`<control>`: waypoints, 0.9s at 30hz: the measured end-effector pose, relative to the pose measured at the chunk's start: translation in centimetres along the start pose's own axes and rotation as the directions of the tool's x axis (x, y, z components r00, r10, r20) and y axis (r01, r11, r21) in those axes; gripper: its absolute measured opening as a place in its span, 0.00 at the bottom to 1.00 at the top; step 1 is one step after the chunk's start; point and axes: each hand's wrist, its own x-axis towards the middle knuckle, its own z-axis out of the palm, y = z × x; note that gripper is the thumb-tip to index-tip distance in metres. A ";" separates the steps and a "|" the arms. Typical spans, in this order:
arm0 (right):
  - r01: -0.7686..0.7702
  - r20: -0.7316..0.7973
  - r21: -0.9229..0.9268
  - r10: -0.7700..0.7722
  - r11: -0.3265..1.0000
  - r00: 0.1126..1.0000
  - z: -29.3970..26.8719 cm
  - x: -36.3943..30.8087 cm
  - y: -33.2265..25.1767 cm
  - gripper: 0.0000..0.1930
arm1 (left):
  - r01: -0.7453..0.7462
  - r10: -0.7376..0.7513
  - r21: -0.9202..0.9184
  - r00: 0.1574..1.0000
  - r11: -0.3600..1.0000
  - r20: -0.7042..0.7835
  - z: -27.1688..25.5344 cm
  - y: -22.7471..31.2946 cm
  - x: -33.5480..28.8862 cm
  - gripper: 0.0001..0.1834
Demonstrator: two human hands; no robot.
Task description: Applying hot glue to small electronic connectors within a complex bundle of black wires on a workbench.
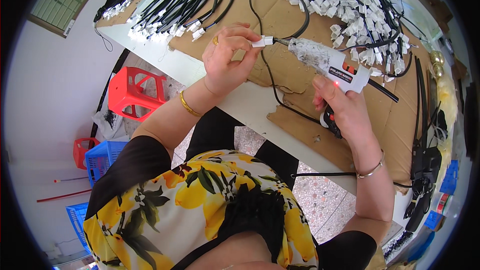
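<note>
Between the thumb and fingers of my left hand is a small white plastic connector, with a black cable that appears to run from it toward the far side. My right hand is wrapped round the handle of a white hot glue gun, its front smeared with grey residue. The gun's metal nozzle points left and meets, or nearly meets, the connector's right end. From the gun's back sticks a black glue stick. A red light glows on the gun beside my thumb.
Cardboard covers much of the white table. A heap of white connectors on black cables lies at the far right, another bundle at the far left. A red stool and blue crates stand on the left.
</note>
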 end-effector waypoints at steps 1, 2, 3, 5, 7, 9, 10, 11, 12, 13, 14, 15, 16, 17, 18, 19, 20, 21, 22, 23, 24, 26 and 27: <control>-0.003 -0.005 -0.006 0.003 1.000 1.000 0.1 0.0 -0.1 0.16 | 0.000 0.000 0.000 1.000 1.000 0.001 0.0 0.0 0.0 0.17; -0.006 -0.011 -0.013 0.006 1.000 1.000 0.1 0.0 -0.2 0.16 | 0.004 -0.004 -0.004 1.000 1.000 0.001 0.0 0.0 0.0 0.17; -0.006 -0.012 -0.013 0.006 1.000 1.000 0.1 0.0 -0.1 0.16 | 0.008 -0.008 -0.008 1.000 1.000 0.002 0.0 0.0 0.0 0.17; 0.001 -0.020 0.016 -0.001 1.000 1.000 0.2 0.1 0.1 0.15 | 0.011 -0.011 -0.003 1.000 1.000 0.001 0.1 0.1 0.0 0.17; 0.007 -0.020 0.004 -0.006 1.000 1.000 0.1 0.0 0.0 0.15 | 0.015 -0.015 0.001 1.000 1.000 -0.001 0.2 0.1 0.0 0.17; 0.012 -0.020 -0.007 -0.012 1.000 1.000 0.1 0.1 0.0 0.15 | 0.015 -0.015 -0.007 1.000 1.000 0.002 0.2 0.0 0.0 0.17; 0.007 -0.018 -0.007 -0.007 1.000 1.000 0.1 0.1 0.0 0.15 | 0.015 -0.015 -0.007 1.000 1.000 0.003 0.1 0.0 0.0 0.17; 0.002 -0.016 -0.008 -0.002 1.000 1.000 0.1 0.1 0.1 0.15 | 0.028 -0.028 -0.002 1.000 1.000 0.005 0.1 0.0 0.0 0.17; 0.003 -0.016 -0.007 -0.003 1.000 1.000 0.2 0.1 0.0 0.15 | 0.042 -0.042 0.004 0.999 0.999 0.008 0.1 0.0 -0.1 0.17; 0.002 -0.028 -0.015 -0.003 1.000 1.000 0.2 0.1 -0.1 0.15 | 0.042 -0.042 0.004 0.999 0.999 0.008 0.1 0.0 -0.1 0.17; 0.002 -0.040 -0.023 -0.003 1.000 0.999 0.3 0.0 -0.1 0.15 | 0.053 -0.053 -0.004 0.999 0.999 0.008 0.1 0.0 -0.1 0.17; 0.003 -0.040 -0.023 -0.004 1.000 0.999 0.3 0.1 -0.1 0.15 | 0.065 -0.064 -0.011 0.998 0.998 0.008 0.1 -0.1 -0.1 0.17; 0.004 -0.041 -0.014 -0.004 1.000 0.999 0.3 0.1 0.0 0.16 | 0.064 -0.064 -0.011 0.998 0.998 0.008 0.1 -0.1 -0.1 0.17; 0.005 -0.042 -0.007 -0.006 1.000 0.999 0.3 0.1 0.0 0.16 | 0.075 -0.075 -0.019 0.997 0.997 0.003 0.1 -0.1 -0.1 0.17; 0.006 -0.043 -0.007 -0.006 1.000 0.999 0.3 0.1 0.0 0.16 | 0.086 -0.086 -0.028 0.996 0.996 -0.002 0.2 -0.1 -0.2 0.17; 0.008 -0.045 -0.011 -0.009 1.000 0.999 0.3 0.1 0.0 0.16 | 0.085 -0.085 -0.028 0.996 0.996 -0.002 0.2 -0.2 -0.2 0.17; 0.011 -0.046 -0.015 -0.012 1.000 0.999 0.2 0.1 0.0 0.16 | 0.089 -0.089 -0.035 0.996 0.995 -0.010 0.3 -0.2 -0.2 0.18; 0.012 -0.047 -0.015 -0.013 1.000 0.999 0.2 0.2 0.0 0.16 | 0.093 -0.093 -0.042 0.995 0.995 -0.018 0.3 -0.2 -0.1 0.18; 0.014 -0.053 -0.015 -0.014 1.000 0.998 0.2 0.2 0.1 0.16 | 0.092 -0.093 -0.043 0.996 0.995 -0.019 0.4 -0.2 -0.1 0.18; 0.015 -0.058 -0.014 -0.016 1.000 0.998 0.2 0.2 0.1 0.15 | 0.095 -0.096 -0.039 0.995 0.995 -0.013 0.4 -0.1 -0.1 0.18; 0.015 -0.057 -0.015 -0.016 1.000 0.998 0.2 0.2 0.1 0.15 | 0.099 -0.099 -0.034 0.995 0.994 -0.008 0.4 -0.1 0.0 0.18; 0.012 -0.084 -0.010 -0.013 1.000 0.996 0.2 0.3 0.0 0.15 | 0.113 -0.114 -0.067 0.993 0.991 -0.005 0.4 0.0 0.1 0.18; 0.015 -0.078 -0.014 -0.016 1.000 0.997 0.2 0.3 -0.1 0.15 | 0.127 -0.128 -0.098 0.992 0.987 -0.002 0.3 0.0 0.1 0.18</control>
